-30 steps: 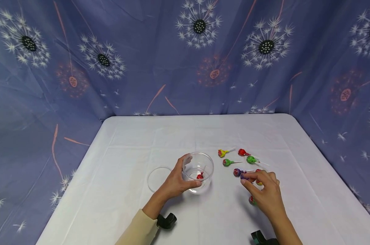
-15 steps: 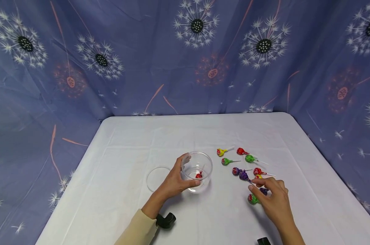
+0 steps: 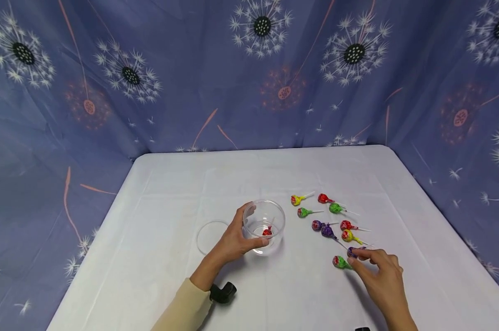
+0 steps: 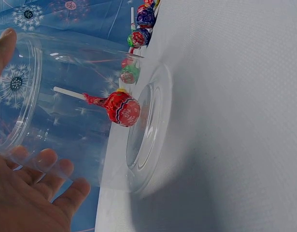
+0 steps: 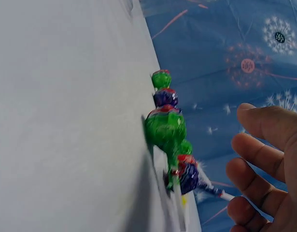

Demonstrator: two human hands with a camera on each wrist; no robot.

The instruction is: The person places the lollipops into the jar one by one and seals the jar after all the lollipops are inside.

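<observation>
My left hand (image 3: pixel 229 244) grips a clear plastic jar (image 3: pixel 276 219) around its side, thumb at the front and fingers behind. Inside the jar lies one red-wrapped lollipop (image 4: pixel 123 108), its white stick pointing toward the mouth. My right hand (image 3: pixel 382 278) hovers at the near end of the lollipop group, thumb and index finger apart beside a purple lollipop (image 3: pixel 351 252). A green lollipop (image 3: pixel 339 262) lies just left of those fingers. In the right wrist view the fingers (image 5: pixel 249 174) are loosely bent and spread, with nothing between them.
Several lollipops lie right of the jar: a purple pair (image 3: pixel 327 231), a red one (image 3: pixel 346 225), yellow (image 3: pixel 348 236) and more behind. A clear round lid (image 3: pixel 197 239) lies left of the jar. A patterned curtain (image 3: pixel 183 82) borders the white table (image 3: pixel 183 184).
My right hand lets go of a purple lollipop, now lying beside another purple one, and moves right and nearer to another purple lollipop. The left hand keeps holding the jar.
</observation>
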